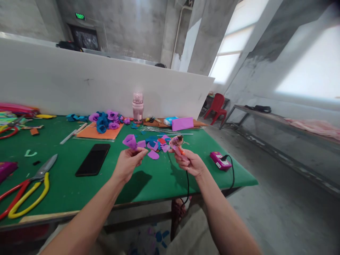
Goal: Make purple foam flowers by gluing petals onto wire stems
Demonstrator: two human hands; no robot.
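Observation:
My left hand (130,161) pinches the base of a purple crepe-paper flower (130,141), its cupped petals facing up. In my right hand (192,162) is a pink hot glue gun (177,144), its browned nozzle end raised, with a black cord (188,184) hanging below. Both hands hover above the front of the green table (159,180), apart from each other. Between and beyond them lie loose purple petals (153,154) and blue paper pieces (152,139). Finished-looking purple and blue flowers (102,122) rest on an orange sheet (98,134) at the back left.
A black phone (92,159) and red-and-yellow-handled scissors (39,179) lie to the left. A pink bottle (137,108) stands by the white partition (106,85). Thin wires (167,130) and a purple box (182,124) are behind the petals. A power socket block (220,161) sits at right.

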